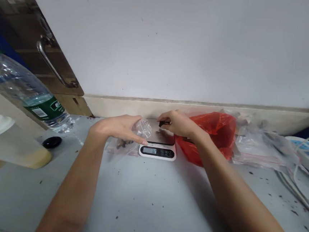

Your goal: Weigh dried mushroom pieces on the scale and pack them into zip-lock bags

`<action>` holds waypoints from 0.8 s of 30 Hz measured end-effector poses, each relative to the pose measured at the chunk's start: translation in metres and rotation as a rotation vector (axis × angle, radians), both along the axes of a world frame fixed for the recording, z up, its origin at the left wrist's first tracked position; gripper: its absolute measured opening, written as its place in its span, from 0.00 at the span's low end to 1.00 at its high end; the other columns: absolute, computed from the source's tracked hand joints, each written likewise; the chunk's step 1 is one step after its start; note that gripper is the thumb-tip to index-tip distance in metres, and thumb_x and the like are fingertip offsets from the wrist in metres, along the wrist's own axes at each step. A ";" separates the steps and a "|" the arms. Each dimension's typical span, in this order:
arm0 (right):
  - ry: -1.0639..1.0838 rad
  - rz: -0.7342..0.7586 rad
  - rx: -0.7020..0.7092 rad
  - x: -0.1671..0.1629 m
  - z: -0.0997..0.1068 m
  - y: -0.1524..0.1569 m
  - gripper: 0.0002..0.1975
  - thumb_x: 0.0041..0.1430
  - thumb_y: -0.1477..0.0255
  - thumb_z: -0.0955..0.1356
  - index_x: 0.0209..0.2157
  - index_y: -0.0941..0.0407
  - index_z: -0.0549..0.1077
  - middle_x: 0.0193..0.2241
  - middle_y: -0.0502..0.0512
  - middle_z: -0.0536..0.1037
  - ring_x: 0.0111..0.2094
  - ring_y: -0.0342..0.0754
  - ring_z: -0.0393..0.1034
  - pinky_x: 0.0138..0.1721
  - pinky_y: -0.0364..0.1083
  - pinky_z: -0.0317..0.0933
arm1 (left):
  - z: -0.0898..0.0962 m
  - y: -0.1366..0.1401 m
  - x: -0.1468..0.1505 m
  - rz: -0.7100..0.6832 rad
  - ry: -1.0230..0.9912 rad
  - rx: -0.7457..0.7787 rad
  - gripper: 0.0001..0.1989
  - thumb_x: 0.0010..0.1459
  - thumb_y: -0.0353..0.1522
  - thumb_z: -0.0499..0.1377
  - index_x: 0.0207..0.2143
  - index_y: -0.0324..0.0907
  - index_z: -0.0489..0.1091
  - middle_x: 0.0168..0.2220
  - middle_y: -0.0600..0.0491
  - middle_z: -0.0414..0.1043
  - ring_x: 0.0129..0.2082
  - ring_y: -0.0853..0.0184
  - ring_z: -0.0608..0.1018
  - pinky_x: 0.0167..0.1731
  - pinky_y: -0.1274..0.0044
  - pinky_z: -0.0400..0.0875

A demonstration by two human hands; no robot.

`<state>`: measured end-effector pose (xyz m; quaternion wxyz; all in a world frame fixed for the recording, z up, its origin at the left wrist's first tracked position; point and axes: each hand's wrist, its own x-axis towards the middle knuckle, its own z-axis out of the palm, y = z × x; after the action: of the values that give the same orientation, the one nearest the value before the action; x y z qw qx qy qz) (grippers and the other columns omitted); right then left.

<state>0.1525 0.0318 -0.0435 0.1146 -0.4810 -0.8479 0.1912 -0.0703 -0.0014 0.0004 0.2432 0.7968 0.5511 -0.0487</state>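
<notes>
Grey tabletop (pixel 143 187); white wall (pixel 161 40) behind digital scale (pixel 158 152). Right hand (pixel 176 122): fingers pinching dark piece (pixel 164 123), over scale. Left hand (pixel 117 126): thumb and fingers spread at clear bag (pixel 143 128), left of scale. Red bag (pixel 210 122): right of scale.

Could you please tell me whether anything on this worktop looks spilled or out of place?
Yes: dark bits lie scattered on the grey worktop, in front of the scale and near the white cables at right; they look like spilled crumbs.
</notes>
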 end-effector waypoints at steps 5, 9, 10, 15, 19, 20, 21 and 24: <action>0.361 -0.064 -0.013 0.018 0.007 0.005 0.14 0.58 0.79 0.72 0.47 0.57 0.80 0.45 0.61 0.85 0.49 0.55 0.81 0.49 0.51 0.75 | -0.001 0.002 0.004 0.003 0.008 -0.061 0.41 0.46 0.59 0.64 0.56 0.45 0.69 0.54 0.44 0.78 0.50 0.49 0.79 0.38 0.73 0.69; 0.517 0.093 0.032 0.012 0.018 -0.001 0.10 0.55 0.72 0.76 0.40 0.56 0.82 0.43 0.59 0.86 0.46 0.56 0.82 0.51 0.54 0.75 | -0.002 0.006 0.007 -0.039 -0.071 -0.028 0.39 0.48 0.58 0.64 0.55 0.44 0.70 0.56 0.45 0.78 0.51 0.51 0.79 0.42 0.72 0.70; 0.521 0.134 0.019 0.008 0.020 -0.004 0.10 0.55 0.72 0.75 0.41 0.56 0.82 0.42 0.58 0.86 0.46 0.56 0.82 0.50 0.54 0.75 | -0.003 0.007 0.007 -0.046 -0.095 -0.019 0.40 0.48 0.59 0.64 0.56 0.44 0.70 0.56 0.45 0.78 0.51 0.50 0.79 0.43 0.72 0.70; 0.544 0.230 -0.011 -0.010 0.024 -0.015 0.19 0.53 0.77 0.75 0.49 0.55 0.81 0.40 0.55 0.86 0.45 0.53 0.82 0.49 0.52 0.76 | -0.005 0.009 0.005 -0.039 -0.261 0.031 0.41 0.49 0.56 0.66 0.61 0.45 0.69 0.58 0.45 0.77 0.56 0.49 0.78 0.49 0.69 0.71; 0.670 0.197 0.081 -0.005 0.029 -0.018 0.15 0.56 0.65 0.75 0.44 0.56 0.82 0.42 0.58 0.86 0.45 0.55 0.81 0.48 0.53 0.75 | 0.000 0.006 -0.005 -0.029 -0.352 0.064 0.41 0.52 0.55 0.67 0.64 0.47 0.67 0.59 0.46 0.76 0.58 0.50 0.77 0.52 0.67 0.72; 0.680 0.190 0.105 -0.002 0.031 -0.019 0.13 0.59 0.65 0.73 0.43 0.56 0.82 0.43 0.59 0.85 0.46 0.55 0.81 0.48 0.53 0.75 | 0.002 0.005 -0.007 -0.034 -0.391 0.054 0.41 0.53 0.54 0.67 0.65 0.48 0.66 0.59 0.46 0.76 0.58 0.51 0.78 0.52 0.67 0.72; 0.666 0.200 0.126 0.002 0.034 -0.020 0.11 0.61 0.67 0.71 0.43 0.56 0.82 0.45 0.59 0.85 0.48 0.55 0.80 0.49 0.54 0.74 | 0.003 0.005 -0.010 -0.039 -0.441 0.039 0.41 0.54 0.53 0.67 0.65 0.48 0.65 0.59 0.46 0.76 0.58 0.51 0.78 0.52 0.67 0.73; 0.547 0.283 0.172 0.013 0.040 -0.023 0.10 0.60 0.72 0.70 0.41 0.53 0.83 0.56 0.60 0.81 0.57 0.57 0.75 0.56 0.57 0.69 | 0.006 0.003 -0.015 -0.064 -0.606 0.004 0.41 0.55 0.51 0.68 0.66 0.46 0.64 0.61 0.45 0.75 0.59 0.52 0.78 0.54 0.67 0.74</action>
<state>0.1651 0.0086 -0.0033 0.3507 -0.2775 -0.8573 0.2551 -0.0853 0.0019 0.0064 0.3933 0.7925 0.4279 0.1847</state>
